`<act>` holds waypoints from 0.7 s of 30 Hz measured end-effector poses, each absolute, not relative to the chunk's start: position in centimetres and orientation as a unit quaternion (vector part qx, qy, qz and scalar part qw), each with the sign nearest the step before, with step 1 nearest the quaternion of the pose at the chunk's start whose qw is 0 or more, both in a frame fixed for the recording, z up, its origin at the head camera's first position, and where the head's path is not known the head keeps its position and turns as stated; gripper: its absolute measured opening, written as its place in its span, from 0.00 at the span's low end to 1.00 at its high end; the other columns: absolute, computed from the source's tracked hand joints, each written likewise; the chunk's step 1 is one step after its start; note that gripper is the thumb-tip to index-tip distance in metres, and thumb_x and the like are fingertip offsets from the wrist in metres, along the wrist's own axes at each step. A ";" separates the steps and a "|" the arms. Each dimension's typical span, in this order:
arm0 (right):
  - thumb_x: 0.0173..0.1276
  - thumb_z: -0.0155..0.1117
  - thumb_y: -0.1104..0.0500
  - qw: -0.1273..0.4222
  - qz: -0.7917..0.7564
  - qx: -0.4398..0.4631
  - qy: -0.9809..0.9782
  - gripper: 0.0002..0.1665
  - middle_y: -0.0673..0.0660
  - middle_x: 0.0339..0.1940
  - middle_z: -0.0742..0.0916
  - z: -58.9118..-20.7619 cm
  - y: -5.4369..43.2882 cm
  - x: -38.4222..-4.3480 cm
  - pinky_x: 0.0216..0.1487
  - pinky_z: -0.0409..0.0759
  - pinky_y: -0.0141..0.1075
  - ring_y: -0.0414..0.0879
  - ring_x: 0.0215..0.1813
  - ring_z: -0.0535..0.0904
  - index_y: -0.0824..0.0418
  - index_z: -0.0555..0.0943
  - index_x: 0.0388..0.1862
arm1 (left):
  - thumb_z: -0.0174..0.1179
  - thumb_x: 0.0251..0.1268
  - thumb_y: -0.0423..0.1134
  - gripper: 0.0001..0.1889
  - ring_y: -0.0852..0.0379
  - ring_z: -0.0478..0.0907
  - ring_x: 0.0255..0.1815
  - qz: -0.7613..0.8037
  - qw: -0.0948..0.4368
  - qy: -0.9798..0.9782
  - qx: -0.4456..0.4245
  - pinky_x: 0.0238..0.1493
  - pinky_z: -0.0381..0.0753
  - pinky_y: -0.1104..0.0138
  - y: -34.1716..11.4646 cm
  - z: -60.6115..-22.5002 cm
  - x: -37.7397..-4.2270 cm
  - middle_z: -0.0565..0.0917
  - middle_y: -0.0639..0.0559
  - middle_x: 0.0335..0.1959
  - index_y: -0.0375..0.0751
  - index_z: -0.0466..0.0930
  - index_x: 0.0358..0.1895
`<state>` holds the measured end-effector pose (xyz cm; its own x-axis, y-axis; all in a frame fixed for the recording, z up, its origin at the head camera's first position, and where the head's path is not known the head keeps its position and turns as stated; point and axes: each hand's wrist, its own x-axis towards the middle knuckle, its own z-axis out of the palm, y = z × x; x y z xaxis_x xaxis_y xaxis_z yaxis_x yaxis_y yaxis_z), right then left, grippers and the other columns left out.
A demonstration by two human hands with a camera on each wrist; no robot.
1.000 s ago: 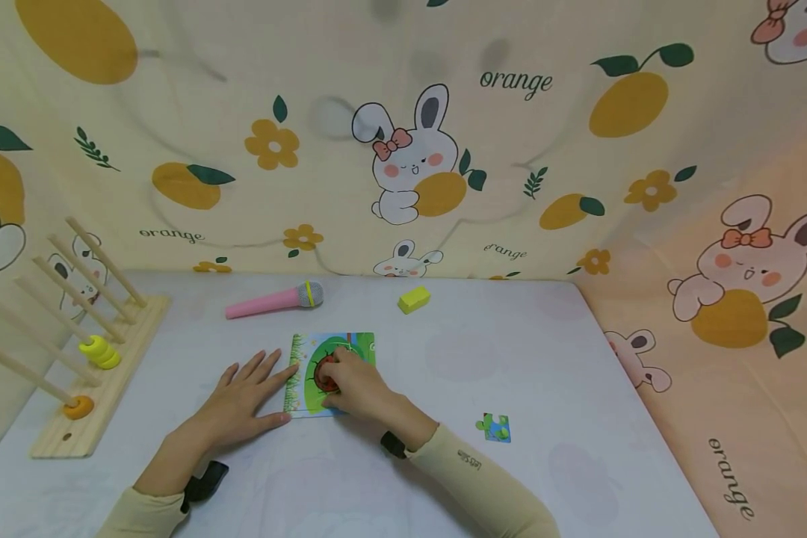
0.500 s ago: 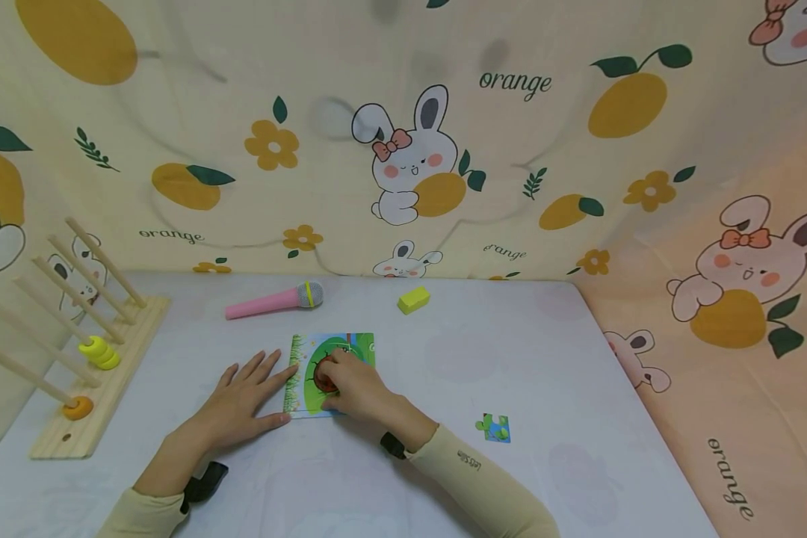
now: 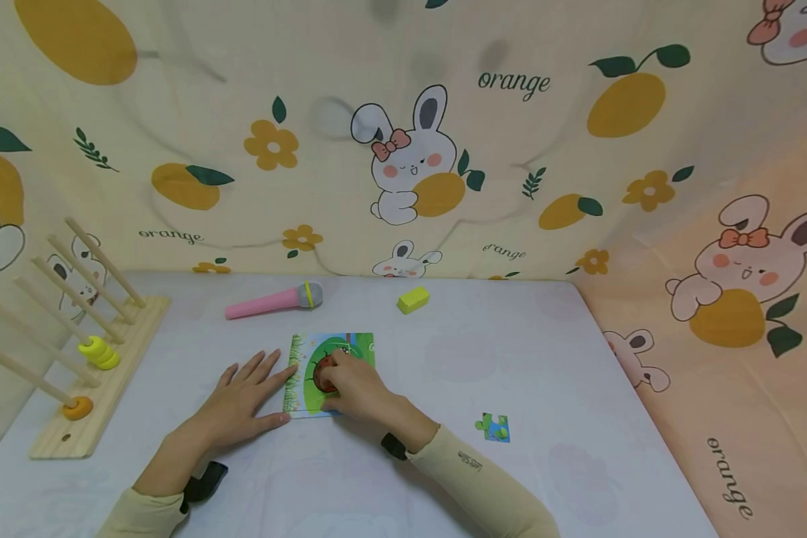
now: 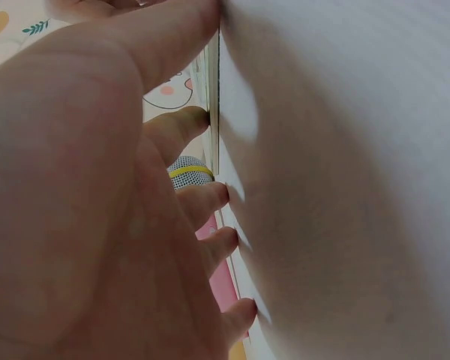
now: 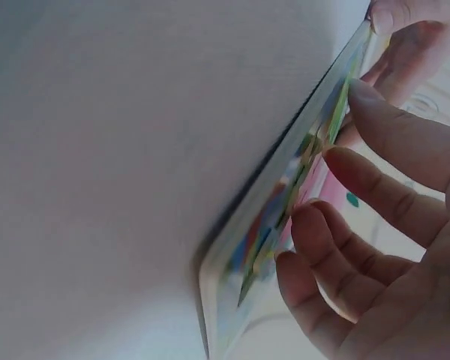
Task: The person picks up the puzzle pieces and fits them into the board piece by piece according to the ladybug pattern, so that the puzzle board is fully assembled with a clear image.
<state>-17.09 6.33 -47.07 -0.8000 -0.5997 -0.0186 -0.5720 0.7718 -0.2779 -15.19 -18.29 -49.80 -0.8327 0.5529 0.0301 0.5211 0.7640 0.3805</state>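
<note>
A jigsaw puzzle point(image 3: 298, 385) with a red ladybug on a green leaf lies on the table. My left hand point(image 3: 242, 403) rests flat beside it, fingers spread, index tip and thumb touching its left edge. In the left wrist view, the puzzle's thin side point(image 4: 214, 105) meets those fingertips. My right hand point(image 3: 363, 385) is over the puzzle's right half and hides part of it. The right wrist view shows bent, spread fingers point(image 5: 352, 274) with tips on the puzzle's surface point(image 5: 247, 244); a sliver there appears slightly raised. A loose puzzle piece point(image 3: 496, 428) lies to the right.
A pink toy microphone point(image 3: 269, 302) and a yellow block point(image 3: 413, 300) lie behind the puzzle. At the left stands a wooden peg rack point(image 3: 134, 340) with yellow rings point(image 3: 99, 352) and an orange ring point(image 3: 78, 407). A patterned cloth point(image 3: 511, 187) hangs at the table's back edge.
</note>
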 end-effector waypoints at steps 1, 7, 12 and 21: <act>0.56 0.79 0.49 0.053 -0.126 -0.314 0.940 0.17 0.50 0.44 0.79 -47.0 6.4 -17.0 0.44 0.77 0.29 0.40 0.44 0.77 0.53 0.87 0.42 | 0.61 0.65 0.62 0.40 0.34 0.49 0.78 0.190 0.042 0.938 0.287 0.68 0.47 0.32 -18.3 -49.8 -15.2 0.56 0.38 0.79 0.49 0.63 0.76; 0.62 0.73 0.43 0.060 -0.056 -0.342 0.936 0.22 0.47 0.44 0.80 -46.0 7.8 -15.6 0.43 0.75 0.31 0.39 0.43 0.76 0.52 0.87 0.50 | 0.62 0.65 0.61 0.40 0.34 0.49 0.78 0.190 0.042 0.937 0.289 0.69 0.47 0.32 -18.1 -49.6 -15.3 0.56 0.38 0.79 0.49 0.63 0.76; 0.67 0.59 0.31 0.086 0.038 -0.368 0.925 0.39 0.51 0.72 0.73 -46.0 9.2 -13.5 0.66 0.70 0.48 0.48 0.73 0.65 0.51 0.75 0.70 | 0.61 0.65 0.62 0.40 0.34 0.49 0.78 0.191 0.047 0.938 0.287 0.69 0.46 0.32 -17.9 -49.5 -15.4 0.55 0.38 0.79 0.51 0.63 0.77; 0.69 0.48 0.26 0.129 0.048 -0.379 0.915 0.51 0.53 0.83 0.53 -46.8 9.8 -12.3 0.73 0.56 0.62 0.54 0.82 0.45 0.51 0.56 0.81 | 0.60 0.65 0.62 0.39 0.33 0.49 0.78 0.188 0.050 0.941 0.278 0.69 0.46 0.31 -18.1 -49.5 -15.0 0.55 0.38 0.79 0.49 0.63 0.76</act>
<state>-12.31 9.81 -46.78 -0.6790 -0.6817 -0.2725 -0.7064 0.7078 -0.0105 -15.01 -18.13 -49.52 -0.8405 0.5417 0.0100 0.5041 0.7751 0.3809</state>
